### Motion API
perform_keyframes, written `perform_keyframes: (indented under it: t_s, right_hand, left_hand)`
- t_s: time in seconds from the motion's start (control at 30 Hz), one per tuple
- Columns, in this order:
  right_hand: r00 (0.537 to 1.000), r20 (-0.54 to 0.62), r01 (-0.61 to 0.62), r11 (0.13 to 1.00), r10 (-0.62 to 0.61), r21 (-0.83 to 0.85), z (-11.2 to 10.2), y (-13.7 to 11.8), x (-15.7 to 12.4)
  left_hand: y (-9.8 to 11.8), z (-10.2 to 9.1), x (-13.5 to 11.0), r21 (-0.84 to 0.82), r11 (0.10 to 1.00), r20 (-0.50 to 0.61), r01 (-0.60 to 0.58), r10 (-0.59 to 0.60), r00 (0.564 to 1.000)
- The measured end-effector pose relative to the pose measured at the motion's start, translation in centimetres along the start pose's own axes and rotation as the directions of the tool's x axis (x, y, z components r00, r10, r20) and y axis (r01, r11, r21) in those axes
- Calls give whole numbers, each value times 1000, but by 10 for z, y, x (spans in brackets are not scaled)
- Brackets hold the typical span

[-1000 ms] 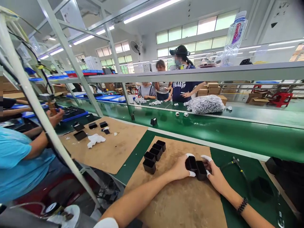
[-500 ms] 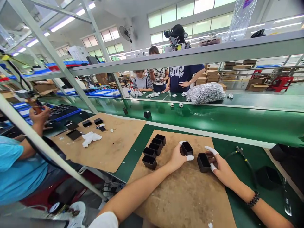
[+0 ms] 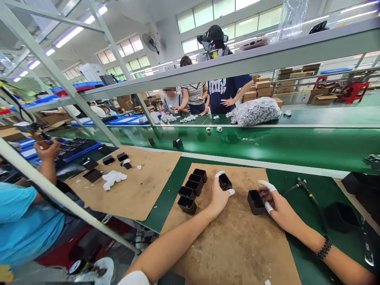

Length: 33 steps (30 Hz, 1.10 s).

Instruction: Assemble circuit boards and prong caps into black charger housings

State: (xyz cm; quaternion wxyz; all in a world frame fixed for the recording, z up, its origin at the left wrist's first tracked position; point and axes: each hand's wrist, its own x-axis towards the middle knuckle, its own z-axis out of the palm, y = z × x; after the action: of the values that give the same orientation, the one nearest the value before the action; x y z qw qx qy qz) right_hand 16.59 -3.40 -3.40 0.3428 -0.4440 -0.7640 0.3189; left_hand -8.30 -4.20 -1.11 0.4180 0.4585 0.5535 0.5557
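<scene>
My left hand (image 3: 219,196) has its thumb and fingers, white covers on two tips, closed around a small black open-topped box (image 3: 225,182) on the brown cardboard sheet (image 3: 231,245). To the right stands another black box (image 3: 255,202), upright with a dark hollow inside. Beside its right side is my right hand (image 3: 274,204), thumb and forefinger spread, both tips in white covers. Whether its other fingers touch that box I cannot tell. Several similar black boxes (image 3: 187,205) stand in a slanting row left of my left hand.
Cutting pliers (image 3: 303,184) lie on the green bench at right, near a larger black box (image 3: 342,217). A green conveyor (image 3: 267,146) runs behind. A neighbour in a blue shirt (image 3: 26,221) works at left. Across the conveyor, people stand near a bag of white parts (image 3: 257,111).
My left hand has moved left with its box, toward the row. My right hand has shifted slightly right, its thumb now apart from the other box. The camera view has tilted a little.
</scene>
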Motion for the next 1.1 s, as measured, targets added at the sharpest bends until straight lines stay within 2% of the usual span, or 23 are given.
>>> perform_keyframes:
  t_s: [0.1,0.17,0.2,0.23,0.3,0.37,0.4,0.43,0.47,0.53,0.6,0.67,0.77,0.83,0.9,0.93,1.03,1.1]
  right_hand:
    - [998,36,49,996,-47,-69,0,-3,-5]
    - [987,108,127,986,-115,-109,-1,-10,-8]
    - [979,145,161,980,-143,-118,-2,-15,-10]
    - [971,174,183,975,-161,-123,-3,-20,-10]
    - [967,192,193,974,-168,-120,-4,-29,-10]
    - [973,181,166,981,-145,-104,-4,-34,-9]
    - [977,169,144,985,-127,-96,-4,-35,-8]
    - [982,155,124,988,-109,-90,-3,-35,-8]
    - [986,138,106,991,-93,-87,-2,-34,-6]
    - [992,106,84,992,-75,-90,2,-32,-2]
    - [995,71,78,992,-72,-96,8,-31,7]
    - [994,61,91,991,-85,-98,15,-33,24]
    - [968,151,211,976,-199,-62,31,-40,60]
    - [936,183,311,950,-302,-27,45,-45,84]
    - [923,181,347,938,-339,-12,60,-49,100]
    - [923,174,351,936,-344,-11,67,-49,104]
    - [923,169,352,936,-344,-19,74,-50,103]
    - [923,193,347,937,-334,-37,63,-53,100]
  left_hand:
    - [4,3,-10,0,998,17,-58,58,998]
    - [6,4,-23,14,981,73,-194,192,979]
    - [8,5,-31,20,959,124,-282,277,953]
    - [9,6,-38,19,929,192,-370,360,913]
    - [12,7,-52,3,861,362,-509,473,803]
    - [14,8,-59,-14,805,500,-594,520,693]
    - [14,8,-60,-9,790,521,-613,527,671]
    - [15,9,-60,5,789,506,-615,528,682]
    - [15,9,-57,23,804,458,-595,520,721]
    - [14,11,-50,48,867,313,-496,459,832]
    - [13,13,-41,47,927,186,-373,359,915]
    - [11,15,-36,31,955,124,-296,290,949]
    - [10,15,-36,7,940,166,-340,334,928]
    - [11,13,-39,12,901,241,-433,418,876]
    - [12,11,-43,20,864,295,-504,476,828]
    - [12,10,-44,22,858,304,-514,484,821]
    - [11,7,-44,23,890,281,-455,431,857]
    - [9,8,-44,16,912,276,-410,390,878]
